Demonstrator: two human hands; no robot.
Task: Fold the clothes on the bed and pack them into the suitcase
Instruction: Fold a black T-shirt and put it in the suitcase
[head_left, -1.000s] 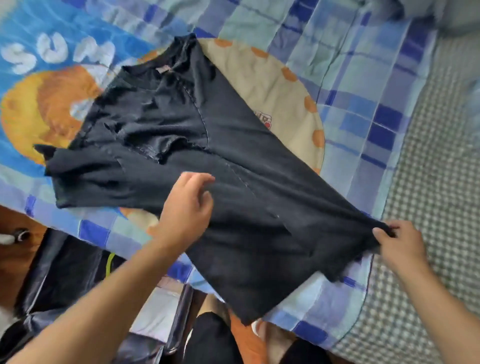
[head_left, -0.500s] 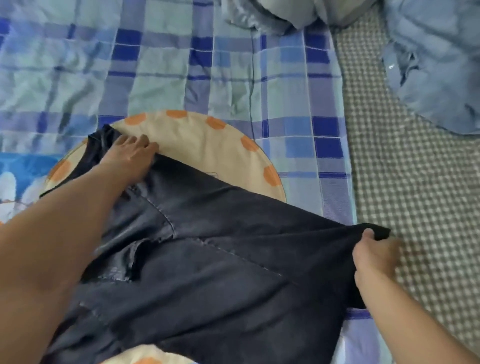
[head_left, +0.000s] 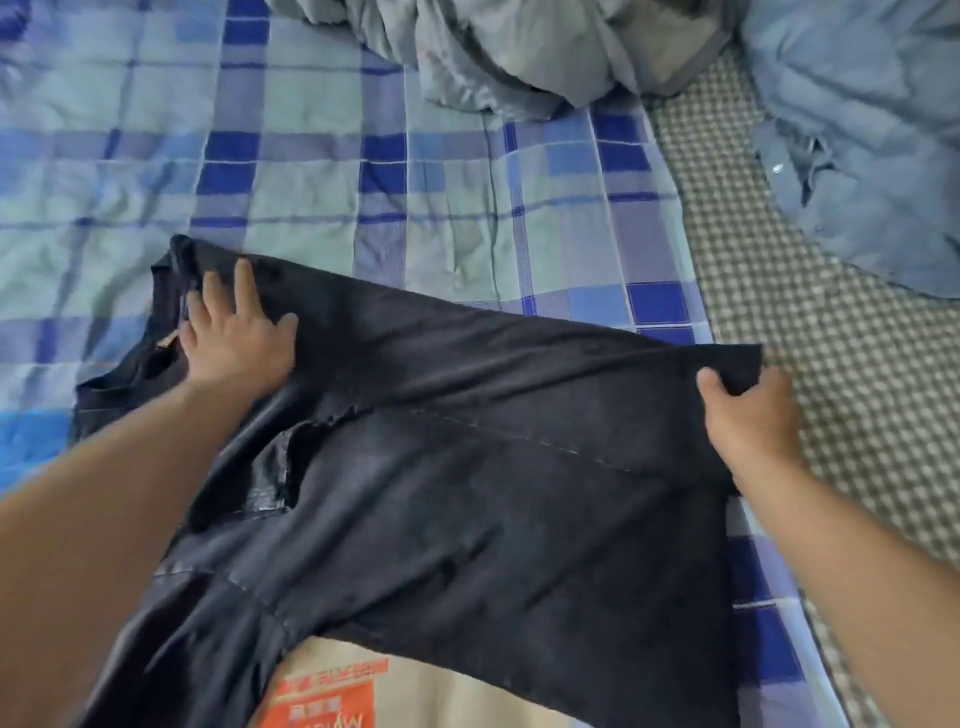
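bed: plaid quilt lying over checked sheet | black shirt: soft, creased | left hand pressing flat, grip wide | right hand gripping hem

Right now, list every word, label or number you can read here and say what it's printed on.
Orange print on the beige patch at the bottom edge: pale lettering, upside down and blurred, not readable.
Small tan tag at the collar of the black shirt: too small to read.
Nothing else bears text.
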